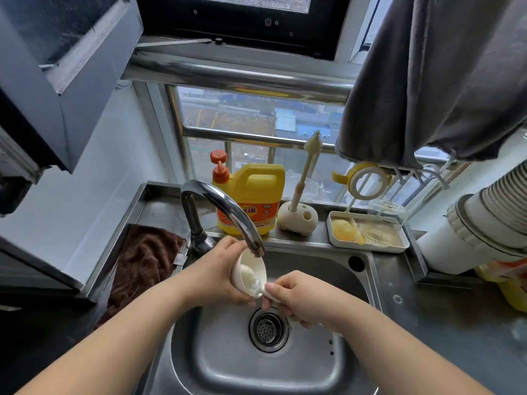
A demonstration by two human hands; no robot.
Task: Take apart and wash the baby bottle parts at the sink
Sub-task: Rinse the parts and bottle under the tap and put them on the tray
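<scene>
the white cup-shaped bottle cap (248,269) is gripped by the curled fingers of the left hand (221,273) under the curved chrome tap (225,208), above the steel sink (328,363). the pale bristled brush (251,279), pinched by the right hand (299,297), should be rotated against the inner wall.

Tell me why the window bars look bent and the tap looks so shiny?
In the head view, the wide lens curves straight lines, so the window bars bow; daylight from the window glints off the tap and the sink, while the upper left corner stays dim.
</scene>
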